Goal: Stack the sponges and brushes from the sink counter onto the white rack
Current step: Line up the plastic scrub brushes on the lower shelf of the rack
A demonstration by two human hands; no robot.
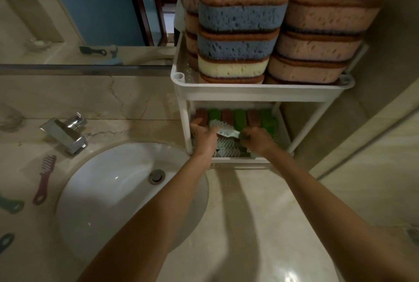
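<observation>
White rack [260, 91]: top tier packed with sponges [240, 18], lower tier lined with brushes [240, 118]. My right hand [258, 140] is clamped on a pale brush [223, 130] over the lower tier. My left hand [204, 136] is at its head (grip unclear). Mostly done; pink comb [45, 177] and teal handles [11, 205] remain on the worktop [238, 213].

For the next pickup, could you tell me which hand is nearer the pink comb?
Left. The left hand lies across the sink from the comb; the right hand, gripping a brush, lies farther right.
</observation>
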